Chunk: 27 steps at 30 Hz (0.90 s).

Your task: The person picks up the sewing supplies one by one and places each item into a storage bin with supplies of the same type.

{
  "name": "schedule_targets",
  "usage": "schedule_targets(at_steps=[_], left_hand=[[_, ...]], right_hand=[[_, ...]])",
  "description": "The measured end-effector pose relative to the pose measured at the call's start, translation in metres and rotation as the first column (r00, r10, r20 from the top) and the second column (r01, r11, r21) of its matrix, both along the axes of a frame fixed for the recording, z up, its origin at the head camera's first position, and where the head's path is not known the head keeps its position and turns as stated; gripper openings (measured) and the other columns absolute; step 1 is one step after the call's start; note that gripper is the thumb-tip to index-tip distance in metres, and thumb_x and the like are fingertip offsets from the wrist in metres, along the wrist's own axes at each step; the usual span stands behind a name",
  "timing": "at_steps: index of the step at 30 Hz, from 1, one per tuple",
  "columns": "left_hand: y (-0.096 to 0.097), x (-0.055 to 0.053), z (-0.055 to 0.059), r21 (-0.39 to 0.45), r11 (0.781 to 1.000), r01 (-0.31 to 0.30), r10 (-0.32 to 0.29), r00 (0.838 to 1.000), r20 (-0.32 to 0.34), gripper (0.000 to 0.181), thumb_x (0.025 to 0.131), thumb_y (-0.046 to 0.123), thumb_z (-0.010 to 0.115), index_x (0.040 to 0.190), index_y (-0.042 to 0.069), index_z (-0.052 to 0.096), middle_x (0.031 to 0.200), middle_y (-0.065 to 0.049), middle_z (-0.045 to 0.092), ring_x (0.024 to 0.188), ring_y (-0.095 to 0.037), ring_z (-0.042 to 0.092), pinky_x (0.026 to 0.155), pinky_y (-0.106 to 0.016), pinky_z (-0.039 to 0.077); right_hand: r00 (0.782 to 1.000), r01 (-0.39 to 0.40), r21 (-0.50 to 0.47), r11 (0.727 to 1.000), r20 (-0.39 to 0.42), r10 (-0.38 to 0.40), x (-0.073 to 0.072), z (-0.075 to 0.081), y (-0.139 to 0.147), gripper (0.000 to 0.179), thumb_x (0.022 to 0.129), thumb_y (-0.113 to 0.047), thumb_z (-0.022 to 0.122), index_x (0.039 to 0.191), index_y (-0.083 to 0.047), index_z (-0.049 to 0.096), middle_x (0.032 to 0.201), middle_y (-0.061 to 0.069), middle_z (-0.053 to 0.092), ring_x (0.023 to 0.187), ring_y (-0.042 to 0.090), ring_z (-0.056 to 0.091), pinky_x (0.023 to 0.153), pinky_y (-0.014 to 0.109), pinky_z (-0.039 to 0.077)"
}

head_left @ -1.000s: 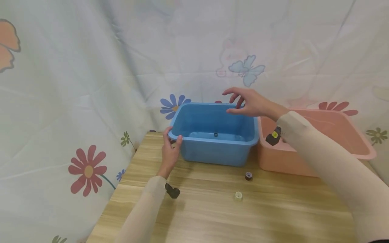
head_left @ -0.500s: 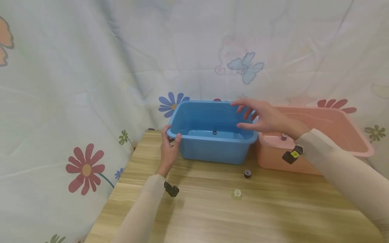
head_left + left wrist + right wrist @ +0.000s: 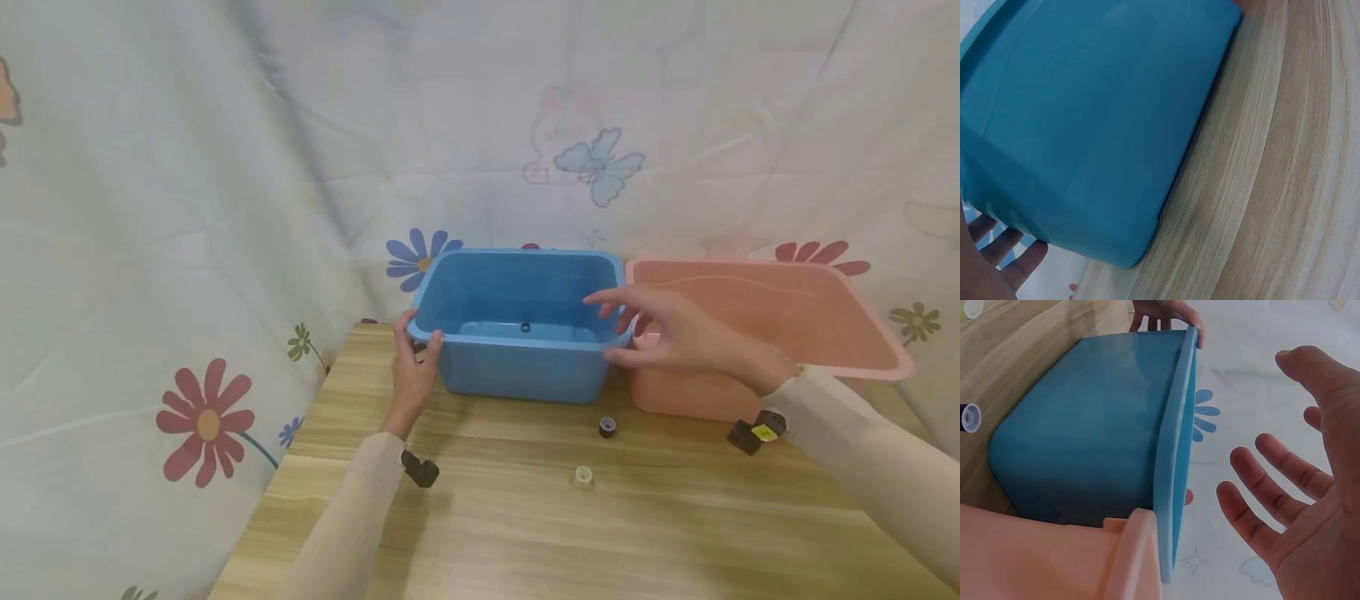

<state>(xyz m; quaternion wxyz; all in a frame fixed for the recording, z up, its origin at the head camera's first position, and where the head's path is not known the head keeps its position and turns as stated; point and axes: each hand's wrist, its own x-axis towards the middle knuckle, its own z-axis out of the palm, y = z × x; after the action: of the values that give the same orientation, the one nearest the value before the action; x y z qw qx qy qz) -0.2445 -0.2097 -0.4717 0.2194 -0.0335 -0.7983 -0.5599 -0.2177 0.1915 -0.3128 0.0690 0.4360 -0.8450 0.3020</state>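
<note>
A blue plastic tub (image 3: 525, 367) stands on the table, a small dark ring-like piece (image 3: 526, 327) on its floor. My left hand (image 3: 414, 375) grips the tub's front left corner, thumb at the front rim and fingers along the side. In the left wrist view, those fingers (image 3: 1022, 262) lie against the tub's wall under the rim. My right hand (image 3: 667, 333) hangs over the tub's front right corner, fingers spread and holding nothing. Two small spools sit in front: a dark one (image 3: 607, 427) with a white end, and a pale one (image 3: 583, 477).
Right beside the blue tub is a pink tub (image 3: 847, 333), partly behind my right hand and forearm. The wooden table (image 3: 480, 533) spreads out in front. A patterned curtain (image 3: 465, 125) hangs close behind both tubs.
My empty right hand has come down and to the right, from above the blue tub to its front right corner. The left hand keeps its grip on the rim.
</note>
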Motion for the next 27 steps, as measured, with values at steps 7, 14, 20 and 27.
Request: schedule_targets(at_steps=[7,14,20,27], left_hand=[[0.000,0.000,-0.001,-0.017,1.000,-0.013,0.013,1.000,0.005,0.057,0.103,0.045,0.059,0.152,0.036,0.030,0.147,-0.020,0.052,0.120,-0.041,0.059,0.092,-0.056,0.052],[0.002,0.002,0.001,-0.012,1.000,-0.009,0.009,1.000,0.002,0.058,0.104,0.044,0.058,0.153,0.033,0.030,0.148,-0.020,0.051,0.121,-0.041,0.059,0.094,-0.056,0.051],[0.003,0.004,0.003,-0.015,1.000,-0.017,0.017,1.000,-0.007,0.058,0.103,0.044,0.059,0.152,0.032,0.031,0.146,-0.021,0.053,0.120,-0.038,0.060,0.093,-0.056,0.052],[0.001,0.001,0.001,-0.019,1.000,-0.014,0.013,1.000,-0.020,0.058,0.103,0.045,0.059,0.152,0.032,0.031,0.148,-0.025,0.051,0.121,-0.039,0.060,0.093,-0.058,0.051]], right_hand=[[0.999,-0.047,-0.020,0.999,-0.013,0.047,0.005,-0.012,0.004,0.067,0.083,-0.018,0.087,0.143,-0.017,0.057,0.113,-0.007,0.064,0.086,0.010,0.066,0.074,0.037,0.059],[0.998,-0.053,-0.044,0.998,0.030,0.054,0.013,-0.019,0.004,0.066,0.084,-0.017,0.087,0.143,-0.017,0.057,0.114,0.004,0.067,0.089,0.010,0.065,0.075,0.036,0.060],[0.998,-0.051,-0.053,0.997,0.028,0.053,0.023,-0.034,0.005,0.068,0.084,-0.019,0.087,0.144,-0.019,0.056,0.118,-0.005,0.065,0.094,0.013,0.066,0.078,0.037,0.059],[0.997,-0.080,-0.065,0.995,-0.003,0.080,0.031,-0.056,0.005,0.068,0.080,-0.016,0.089,0.141,-0.011,0.058,0.117,-0.008,0.064,0.093,0.016,0.064,0.078,0.036,0.057]])
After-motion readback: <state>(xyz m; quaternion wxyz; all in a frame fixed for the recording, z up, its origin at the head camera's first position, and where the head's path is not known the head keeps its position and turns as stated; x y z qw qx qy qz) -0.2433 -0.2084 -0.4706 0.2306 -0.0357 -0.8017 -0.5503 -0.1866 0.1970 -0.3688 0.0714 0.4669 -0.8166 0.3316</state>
